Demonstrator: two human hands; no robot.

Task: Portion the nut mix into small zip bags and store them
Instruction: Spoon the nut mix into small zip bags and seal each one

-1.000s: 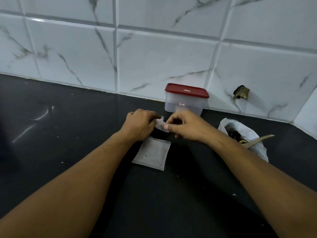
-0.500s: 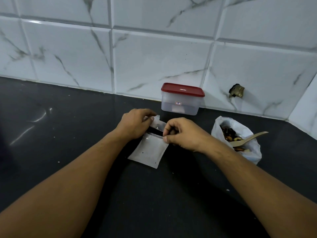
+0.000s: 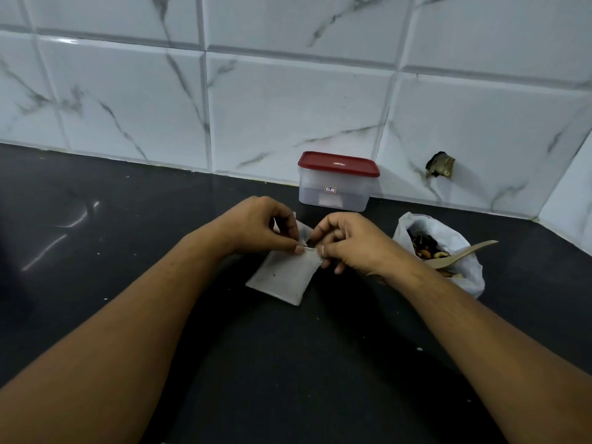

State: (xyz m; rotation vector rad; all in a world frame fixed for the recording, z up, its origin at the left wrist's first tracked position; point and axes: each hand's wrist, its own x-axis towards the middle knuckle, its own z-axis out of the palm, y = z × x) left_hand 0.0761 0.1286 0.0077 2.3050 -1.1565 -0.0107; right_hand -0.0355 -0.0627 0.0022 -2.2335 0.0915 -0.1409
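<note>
Pinching the top edge of the small zip bag (image 3: 282, 278) with the left hand (image 3: 256, 227), thumb tip pressed down on the near lip. Gripping the same edge from the other side with the right hand (image 3: 350, 243), thumb and forefinger closed on the plastic, remaining fingers curled underneath. Meeting almost thumb to thumb at the bag's mouth, dead centre of the head view. Holding a pale flap of plastic (image 3: 302, 232) up between the two hands, impossible to say whether the bag's far lip or a second bag. Lying flat on the black countertop (image 3: 128, 315) below that double grip, slightly skewed, one corner pointing back towards the camera, a few dark specks showing on its face. Over to the right, well apart from the zip bag: slumping open on the counter, a white plastic bag (image 3: 467, 277) with the nut mix (image 3: 423, 248) showing dark and tan inside. Resting on that heap, a wooden spoon (image 3: 464, 254), handle angled up and out to the right past the rim. Standing behind the hands, close against the marbled tile wall (image 3: 288, 107), a clear container (image 3: 334, 195) with its red lid (image 3: 338, 163) on and a small label on the front. Showing further right on the wall, above the nut bag, a dark broken patch (image 3: 440, 165).
</note>
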